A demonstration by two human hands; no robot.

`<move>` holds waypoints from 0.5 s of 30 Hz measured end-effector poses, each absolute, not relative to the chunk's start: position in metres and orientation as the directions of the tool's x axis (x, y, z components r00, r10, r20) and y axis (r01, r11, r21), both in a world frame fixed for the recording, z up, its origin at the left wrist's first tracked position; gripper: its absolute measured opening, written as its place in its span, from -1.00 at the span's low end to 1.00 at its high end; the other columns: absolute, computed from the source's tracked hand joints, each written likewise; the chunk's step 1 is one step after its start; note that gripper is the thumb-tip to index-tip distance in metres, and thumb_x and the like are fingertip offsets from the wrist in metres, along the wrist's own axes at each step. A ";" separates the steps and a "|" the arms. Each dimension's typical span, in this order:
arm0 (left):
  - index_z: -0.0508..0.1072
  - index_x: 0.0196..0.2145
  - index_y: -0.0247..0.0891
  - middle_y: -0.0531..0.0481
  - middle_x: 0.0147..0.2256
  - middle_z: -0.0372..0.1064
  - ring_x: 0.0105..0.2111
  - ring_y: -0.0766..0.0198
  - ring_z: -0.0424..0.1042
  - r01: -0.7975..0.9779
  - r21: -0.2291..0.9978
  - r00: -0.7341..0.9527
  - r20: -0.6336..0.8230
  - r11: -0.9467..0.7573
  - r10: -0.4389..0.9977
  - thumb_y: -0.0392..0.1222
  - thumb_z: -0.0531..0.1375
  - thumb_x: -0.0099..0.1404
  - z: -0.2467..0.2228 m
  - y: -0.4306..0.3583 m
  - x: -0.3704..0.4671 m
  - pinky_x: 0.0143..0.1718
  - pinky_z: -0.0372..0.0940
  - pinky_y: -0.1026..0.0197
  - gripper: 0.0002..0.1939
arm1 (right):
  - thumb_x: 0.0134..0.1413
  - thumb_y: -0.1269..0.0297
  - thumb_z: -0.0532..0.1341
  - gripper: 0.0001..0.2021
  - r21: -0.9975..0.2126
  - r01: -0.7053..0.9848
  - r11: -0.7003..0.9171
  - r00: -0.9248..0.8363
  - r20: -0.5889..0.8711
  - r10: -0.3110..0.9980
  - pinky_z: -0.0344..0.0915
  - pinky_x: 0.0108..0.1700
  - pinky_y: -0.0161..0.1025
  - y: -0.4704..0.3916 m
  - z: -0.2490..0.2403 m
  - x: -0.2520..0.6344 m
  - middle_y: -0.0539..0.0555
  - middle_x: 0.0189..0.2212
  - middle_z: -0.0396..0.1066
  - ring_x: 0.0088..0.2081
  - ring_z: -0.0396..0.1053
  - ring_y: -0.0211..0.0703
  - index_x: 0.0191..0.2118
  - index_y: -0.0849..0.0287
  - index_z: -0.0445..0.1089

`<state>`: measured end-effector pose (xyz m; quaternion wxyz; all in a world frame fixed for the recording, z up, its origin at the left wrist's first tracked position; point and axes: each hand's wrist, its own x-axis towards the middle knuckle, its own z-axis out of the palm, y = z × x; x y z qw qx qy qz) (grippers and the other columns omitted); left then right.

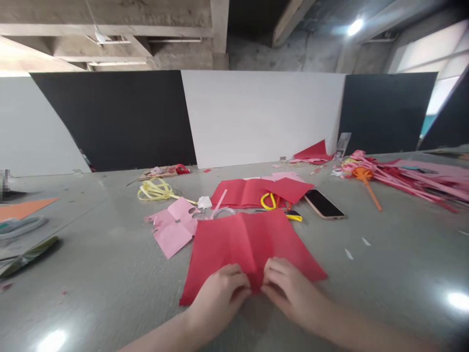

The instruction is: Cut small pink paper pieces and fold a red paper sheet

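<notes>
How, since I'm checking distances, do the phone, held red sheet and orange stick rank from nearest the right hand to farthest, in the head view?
1. Red sheet: in the right hand.
2. Phone: right of the sheet, farther back.
3. Orange stick: farther right than the phone.

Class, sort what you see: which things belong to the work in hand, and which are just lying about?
In hand:
red sheet, near edge between the fingers
left hand
right hand

Apparently just lying about:
phone
pink sheet with holes
yellow ribbon
orange sheet
</notes>
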<state>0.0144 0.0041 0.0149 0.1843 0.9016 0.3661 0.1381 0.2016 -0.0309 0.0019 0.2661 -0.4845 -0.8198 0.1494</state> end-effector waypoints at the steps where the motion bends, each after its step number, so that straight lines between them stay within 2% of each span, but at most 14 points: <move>1: 0.42 -0.42 -0.22 0.08 -0.41 0.32 -0.39 0.32 0.32 0.606 0.454 0.690 0.107 -0.653 0.716 -0.38 0.05 0.23 0.016 0.005 0.013 -0.35 0.18 0.34 -0.81 | 0.06 0.49 0.11 -0.87 -0.494 0.717 0.491 -0.388 0.302 0.871 0.16 -0.24 -0.22 -0.031 0.002 0.202 -0.02 -0.42 0.26 -0.33 0.20 -0.19 -0.47 0.17 0.24; 6: 0.45 -0.46 -0.22 0.10 -0.46 0.34 -0.44 0.32 0.34 0.628 0.500 0.650 0.085 -0.597 0.755 -0.36 0.06 0.19 0.017 0.008 0.014 -0.39 0.19 0.33 -0.81 | 0.06 0.48 0.12 -0.87 -0.472 0.738 0.482 -0.366 0.320 0.874 0.16 -0.24 -0.19 -0.032 0.004 0.200 -0.01 -0.42 0.26 -0.34 0.20 -0.19 -0.47 0.17 0.25; 15: 0.41 -0.48 -0.23 0.08 -0.44 0.33 -0.42 0.29 0.33 0.645 0.455 0.656 0.082 -0.614 0.750 -0.40 0.09 0.17 0.018 0.005 0.017 -0.38 0.18 0.31 -0.84 | 0.02 0.52 0.08 -0.87 -0.386 0.793 0.472 -0.379 0.295 0.877 0.17 -0.28 -0.20 -0.029 0.002 0.200 0.01 -0.41 0.22 -0.35 0.18 -0.18 -0.46 0.17 0.19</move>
